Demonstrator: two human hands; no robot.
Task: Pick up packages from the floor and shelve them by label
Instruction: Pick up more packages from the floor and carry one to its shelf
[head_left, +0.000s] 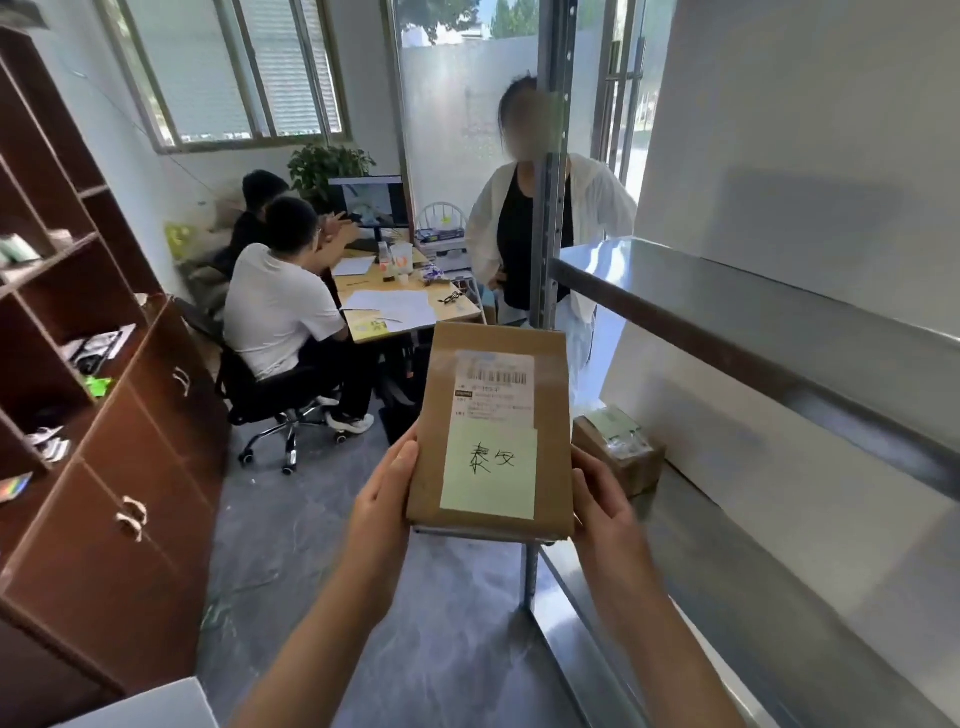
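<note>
A brown cabinet (104, 415) lines the left wall, its doors running down toward the near corner, and a strip of grey floor (322, 519) lies open between it and the metal shelf (779, 332) on the right. The left hand (384, 499) and the right hand (597, 499) grip the cardboard package (493, 426) at its lower side edges, fingers curled behind and out of sight, holding it in mid-air above the floor beside the shelf post. Its long axis runs away from the viewer, printed label at the far end, yellow note (491, 470) with handwriting nearer. A second box (618, 447) sits on the lower shelf, partly hidden by the package. The printed label's text is too blurred to read.
</note>
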